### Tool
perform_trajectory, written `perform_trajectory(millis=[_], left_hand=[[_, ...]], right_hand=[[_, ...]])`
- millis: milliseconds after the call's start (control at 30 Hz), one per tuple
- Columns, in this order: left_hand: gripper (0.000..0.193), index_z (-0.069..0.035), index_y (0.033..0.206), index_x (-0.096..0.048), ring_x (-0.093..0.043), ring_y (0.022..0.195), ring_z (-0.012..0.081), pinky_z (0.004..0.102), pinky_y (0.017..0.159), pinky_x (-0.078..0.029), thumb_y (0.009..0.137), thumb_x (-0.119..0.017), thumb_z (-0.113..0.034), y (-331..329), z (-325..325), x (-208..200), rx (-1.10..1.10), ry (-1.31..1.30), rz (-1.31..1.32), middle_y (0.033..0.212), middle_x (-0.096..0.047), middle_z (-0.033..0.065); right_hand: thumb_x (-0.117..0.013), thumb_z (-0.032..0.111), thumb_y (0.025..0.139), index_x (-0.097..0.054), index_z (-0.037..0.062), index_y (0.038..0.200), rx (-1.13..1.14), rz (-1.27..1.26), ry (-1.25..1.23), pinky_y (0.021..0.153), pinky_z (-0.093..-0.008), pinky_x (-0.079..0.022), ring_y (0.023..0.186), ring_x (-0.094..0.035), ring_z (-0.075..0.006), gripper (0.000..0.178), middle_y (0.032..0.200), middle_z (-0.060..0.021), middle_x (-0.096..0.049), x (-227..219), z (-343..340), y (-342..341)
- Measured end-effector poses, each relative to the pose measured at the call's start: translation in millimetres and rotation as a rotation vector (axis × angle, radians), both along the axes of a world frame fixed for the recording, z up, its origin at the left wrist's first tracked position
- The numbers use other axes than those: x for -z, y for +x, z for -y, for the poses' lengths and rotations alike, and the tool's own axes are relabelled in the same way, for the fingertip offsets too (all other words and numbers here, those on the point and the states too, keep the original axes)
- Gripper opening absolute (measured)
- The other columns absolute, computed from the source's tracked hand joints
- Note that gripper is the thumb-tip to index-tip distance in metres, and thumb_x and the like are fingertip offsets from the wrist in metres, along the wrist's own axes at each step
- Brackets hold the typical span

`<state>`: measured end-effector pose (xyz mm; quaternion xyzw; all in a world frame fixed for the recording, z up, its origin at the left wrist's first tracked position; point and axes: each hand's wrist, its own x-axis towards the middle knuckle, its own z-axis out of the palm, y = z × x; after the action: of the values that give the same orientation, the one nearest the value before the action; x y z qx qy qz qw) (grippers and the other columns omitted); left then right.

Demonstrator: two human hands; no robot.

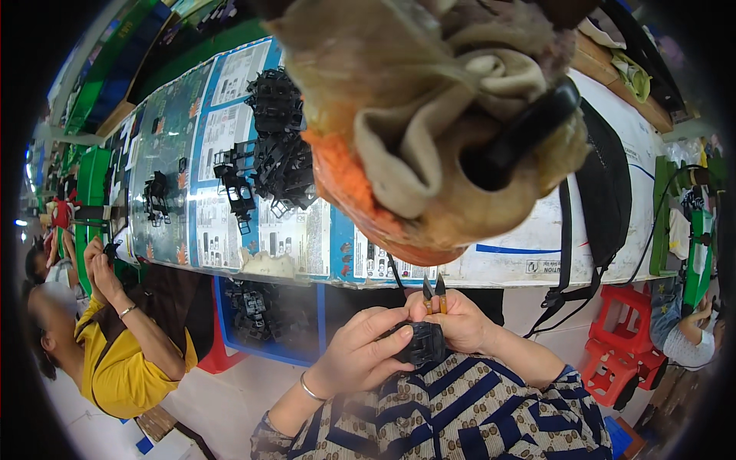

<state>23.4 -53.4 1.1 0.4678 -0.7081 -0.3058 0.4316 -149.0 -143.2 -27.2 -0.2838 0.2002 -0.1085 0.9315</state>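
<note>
- Table (537,253) (covered with printed sheets) carries a heap of black plastic parts (280,146).
- Left hand (364,349) pinches one black part (420,343) steady at lap height.
- Right hand (460,322), fingers wrapped around cutters (434,291), braces it.

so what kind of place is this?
Likely a small manual assembly workshop. Black plastic parts are piled on a long worktable, both hands, left and right, work a black plastic part, and a co-worker sits alongside.

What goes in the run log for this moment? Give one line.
left hand: grips small black plastic part | right hand: holds orange-handled cutters, steadies part | behind: heap of black plastic parts on table
</note>
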Motion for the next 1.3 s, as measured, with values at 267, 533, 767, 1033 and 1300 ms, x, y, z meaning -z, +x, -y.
perform_trajectory(millis=[267,533,767,1033,1300], left_hand=[[0.054,-0.005,0.113,-0.052,-0.057,0.088,0.0333,0.0368,0.075,-0.046,0.066,-0.074,-0.022,0,3,3,-0.08,-0.022,0.085,0.11,-0.053,0.0208],[0.052,-0.006,0.112,-0.053,-0.056,0.091,0.0335,0.0368,0.076,-0.045,0.066,-0.074,-0.018,4,10,-1,-0.12,-0.021,0.149,0.112,-0.053,0.0202],[0.051,-0.006,0.111,-0.053,-0.055,0.09,0.0331,0.037,0.076,-0.045,0.066,-0.073,-0.017,5,11,2,-0.113,-0.018,0.16,0.112,-0.052,0.02],[0.052,-0.006,0.109,-0.054,-0.055,0.088,0.0327,0.0359,0.075,-0.045,0.062,-0.075,-0.017,11,17,5,-0.179,-0.024,0.271,0.115,-0.052,0.0191],[0.046,-0.003,0.1,-0.056,-0.058,0.086,0.0333,0.0361,0.076,-0.045,0.061,-0.076,-0.018,13,32,8,-0.204,-0.024,0.326,0.109,-0.057,0.0197]], right_hand=[[-0.05,0.011,0.089,-0.056,0.0045,0.089,0.033,-0.134,-0.051,0.061,-0.0176,-0.04,0.069,-0.048,-0.0028,0.009,0.08,0.0027,-0.055,5,-1,0],[-0.046,0.005,0.089,-0.057,-0.0003,0.089,0.122,-0.125,-0.053,0.067,-0.0196,-0.043,0.074,-0.052,-0.0052,0.012,0.082,-0.0007,-0.057,-1,8,9],[-0.046,0.005,0.088,-0.058,0.0001,0.087,0.188,-0.113,-0.08,0.068,-0.02,-0.042,0.074,-0.051,-0.0053,0.013,0.081,-0.0005,-0.057,1,4,11],[-0.047,0.015,0.09,-0.054,0.0004,0.107,0.242,-0.078,0.161,0.056,-0.0176,-0.036,0.059,-0.044,-0.0039,0.023,0.083,0.0001,-0.055,-5,13,4],[-0.049,0.012,0.088,-0.053,0.0014,0.102,0.326,-0.092,0.195,0.05,-0.0188,-0.029,0.052,-0.036,-0.0038,0.018,0.075,0.0017,-0.05,-3,22,11]])
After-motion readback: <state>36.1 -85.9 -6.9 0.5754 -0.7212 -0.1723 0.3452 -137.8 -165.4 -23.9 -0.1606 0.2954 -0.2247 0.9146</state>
